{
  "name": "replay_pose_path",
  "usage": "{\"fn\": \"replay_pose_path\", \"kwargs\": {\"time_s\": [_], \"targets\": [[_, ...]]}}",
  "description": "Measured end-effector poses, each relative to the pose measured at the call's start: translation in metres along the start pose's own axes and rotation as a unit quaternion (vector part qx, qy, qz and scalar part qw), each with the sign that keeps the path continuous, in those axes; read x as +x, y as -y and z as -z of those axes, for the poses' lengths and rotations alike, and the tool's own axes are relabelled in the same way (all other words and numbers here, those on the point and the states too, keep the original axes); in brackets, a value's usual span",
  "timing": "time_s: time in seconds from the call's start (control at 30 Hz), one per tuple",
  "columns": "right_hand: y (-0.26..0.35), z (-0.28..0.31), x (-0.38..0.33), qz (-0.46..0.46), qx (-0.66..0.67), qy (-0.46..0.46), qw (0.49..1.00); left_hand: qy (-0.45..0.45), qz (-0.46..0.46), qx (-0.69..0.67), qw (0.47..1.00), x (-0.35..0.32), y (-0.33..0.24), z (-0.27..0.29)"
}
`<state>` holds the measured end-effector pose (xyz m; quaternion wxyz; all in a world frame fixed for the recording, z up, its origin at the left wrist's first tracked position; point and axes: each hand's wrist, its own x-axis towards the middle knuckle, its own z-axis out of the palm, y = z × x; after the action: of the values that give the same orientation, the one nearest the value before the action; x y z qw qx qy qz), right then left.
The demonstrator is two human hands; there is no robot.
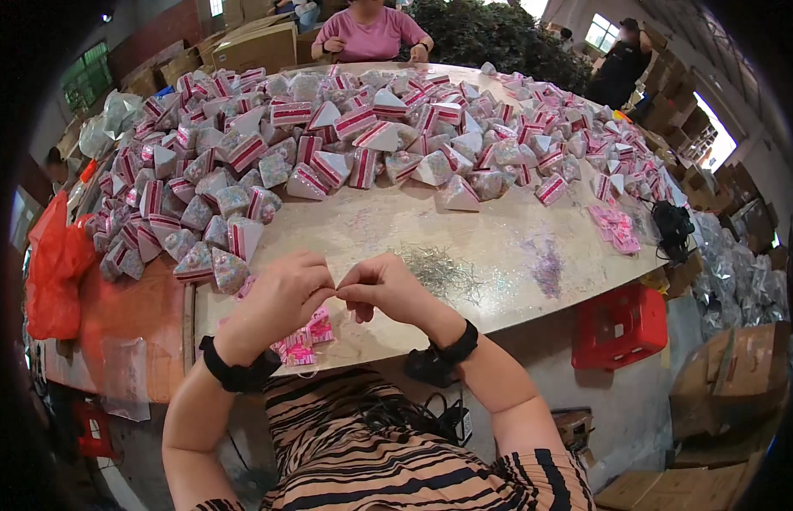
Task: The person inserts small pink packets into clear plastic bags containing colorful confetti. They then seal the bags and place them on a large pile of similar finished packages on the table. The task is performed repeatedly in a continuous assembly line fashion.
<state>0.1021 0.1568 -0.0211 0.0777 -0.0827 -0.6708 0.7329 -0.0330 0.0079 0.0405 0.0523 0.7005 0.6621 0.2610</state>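
My left hand [286,294] and my right hand [386,288] meet fingertip to fingertip above the table's near edge. Both are closed in a pinch, and whatever sits between the fingers is too small to make out. Under and beside my left hand lie pink printed tags [304,342], partly covered by it. A loose heap of thin, silvery, pin-like wires [435,272] is just beyond my right hand. Farther off, a large pile of cake-slice-shaped ornaments [375,136], white with pink bands and glittery sides, spreads across the table [328,230].
At the table's right end are more pink tags [615,228] and a black bundle [672,226]. A red plastic stool [618,328] stands below that side. An orange-red bag [54,268] hangs at the left. Across the table sits a person in a pink shirt [375,34].
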Motion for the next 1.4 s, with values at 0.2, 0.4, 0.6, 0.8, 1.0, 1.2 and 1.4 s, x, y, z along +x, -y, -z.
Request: {"fn": "replay_pose_path", "kwargs": {"time_s": [0.2, 0.4, 0.6, 0.8, 1.0, 1.2, 1.4], "targets": [[-0.002, -0.01, -0.006, 0.335, -0.456, -0.08, 0.821, -0.055, 0.207, -0.233, 0.948, -0.018, 0.027, -0.039], [-0.006, -0.016, -0.01, 0.341, -0.489, -0.083, 0.799, -0.041, 0.219, -0.363, 0.905, -0.019, 0.036, -0.053], [-0.005, -0.017, -0.007, 0.325, -0.459, -0.127, 0.817, -0.075, 0.173, 0.197, 0.962, -0.038, 0.061, -0.016], [-0.006, -0.022, -0.007, 0.311, -0.415, -0.141, 0.843, 0.021, 0.19, 0.408, 0.893, -0.083, 0.128, 0.002], [-0.009, -0.023, -0.006, 0.286, -0.371, -0.157, 0.87, -0.016, 0.124, 0.37, 0.921, -0.087, 0.144, 0.015], [0.004, -0.023, -0.003, 0.226, -0.278, -0.201, 0.912, -0.311, 0.255, -0.193, 0.895, -0.065, 0.107, 0.03], [0.008, -0.034, 0.027, 0.262, -0.308, -0.187, 0.896, -0.34, 0.206, -0.816, 0.42, -0.035, 0.09, -0.022]]}}
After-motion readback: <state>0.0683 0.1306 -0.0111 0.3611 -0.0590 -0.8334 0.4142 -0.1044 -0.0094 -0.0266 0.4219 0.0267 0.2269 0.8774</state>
